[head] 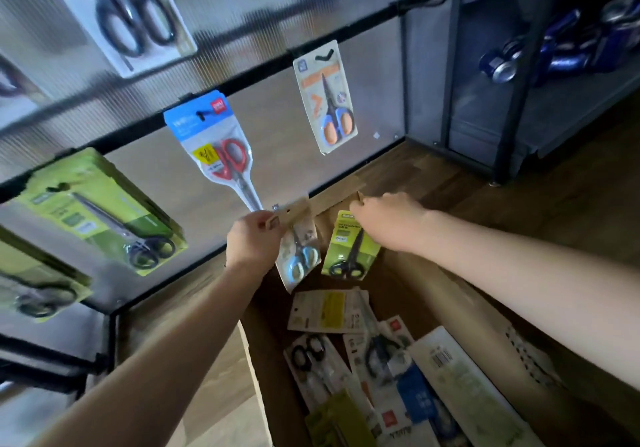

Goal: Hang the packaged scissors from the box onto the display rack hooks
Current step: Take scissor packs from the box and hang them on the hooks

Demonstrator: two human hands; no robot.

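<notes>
Left hand [254,242] pinches the top of a blue-handled scissors pack [299,249], hanging long-axis down, rack hooks [204,114] up-left; right hand [388,219] grips the green pack [349,245] beside it.

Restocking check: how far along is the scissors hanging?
Done: red-handled scissors pack and orange-handled pack hang on hooks. In hand: left hand pinches the blue-handled pack; right hand holds the green-carded pack. Left: many packs in the cardboard box.

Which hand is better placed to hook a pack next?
Left. The left hand already pinches the blue-handled scissors pack nearest the rack; the right hand is at the green pack over the box.
</notes>
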